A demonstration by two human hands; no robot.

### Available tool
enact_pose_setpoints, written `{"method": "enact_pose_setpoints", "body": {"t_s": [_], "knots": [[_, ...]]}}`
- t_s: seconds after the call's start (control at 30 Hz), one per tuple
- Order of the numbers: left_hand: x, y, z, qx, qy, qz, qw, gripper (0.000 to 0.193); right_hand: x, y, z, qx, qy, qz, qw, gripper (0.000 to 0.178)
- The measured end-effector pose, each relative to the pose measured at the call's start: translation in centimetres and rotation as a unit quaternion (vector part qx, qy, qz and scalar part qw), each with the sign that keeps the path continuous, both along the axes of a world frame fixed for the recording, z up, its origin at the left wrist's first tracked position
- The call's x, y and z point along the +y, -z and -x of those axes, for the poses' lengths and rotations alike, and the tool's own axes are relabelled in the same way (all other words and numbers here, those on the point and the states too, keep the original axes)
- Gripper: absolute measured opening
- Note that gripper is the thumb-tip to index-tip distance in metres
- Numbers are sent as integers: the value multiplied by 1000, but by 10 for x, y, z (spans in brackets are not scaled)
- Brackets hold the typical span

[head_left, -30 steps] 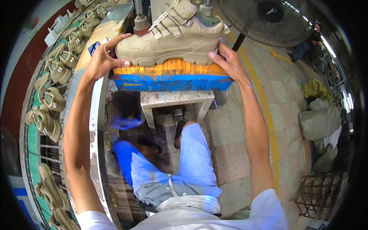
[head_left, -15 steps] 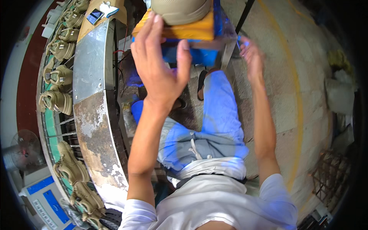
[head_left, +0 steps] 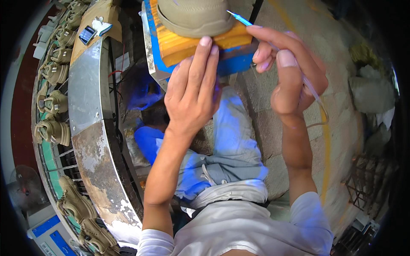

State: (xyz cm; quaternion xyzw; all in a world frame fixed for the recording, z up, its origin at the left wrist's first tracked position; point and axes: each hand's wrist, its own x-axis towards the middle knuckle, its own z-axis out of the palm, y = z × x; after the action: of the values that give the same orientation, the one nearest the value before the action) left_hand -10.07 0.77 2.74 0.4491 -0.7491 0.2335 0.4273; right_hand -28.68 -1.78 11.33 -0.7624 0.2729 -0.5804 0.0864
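Over there beige sneakers (head_left: 54, 131) line the rack (head_left: 52, 164), then the left hand (head_left: 192, 96), fingers outstretched and nearly together, rests against the orange block (head_left: 181, 50) under a beige shoe (head_left: 192, 19), and the right hand (head_left: 301, 70) pinches a blue pen-like tool (head_left: 241, 19) near that shoe.

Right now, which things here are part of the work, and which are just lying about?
Apparently in use:
tan shoe
orange-and-blue block beneath it
thin blue tool in the right hand

Apparently just lying about:
phone
white cloth-like item
grey bundle
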Motion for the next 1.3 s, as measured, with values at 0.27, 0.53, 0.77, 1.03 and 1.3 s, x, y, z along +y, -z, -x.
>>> {"method": "enact_pose_setpoints", "body": {"t_s": [0.27, 0.53, 0.77, 1.03, 1.3], "knots": [[-2, -8, -89, 117, 34, 28, 992, 51, -101, -3, 1, -125, -96, -253, 955, 45], [-67, -77, -146, 341, 34, -265, 901, 98, -244, 6, -11, 0, -210, -297, 931, 71], [-123, -97, -223, 337, 212, -396, 828, 108, -208, 6, -19, -2, -150, -293, 944, 73], [-144, -98, -226, 303, 252, -411, 822, 101, -198, 10, -3, 7, -141, -288, 947, 79], [-144, -94, -230, 296, 259, -403, 826, 95, -190, -1, 0, 25, -130, -322, 937, 70]]}}
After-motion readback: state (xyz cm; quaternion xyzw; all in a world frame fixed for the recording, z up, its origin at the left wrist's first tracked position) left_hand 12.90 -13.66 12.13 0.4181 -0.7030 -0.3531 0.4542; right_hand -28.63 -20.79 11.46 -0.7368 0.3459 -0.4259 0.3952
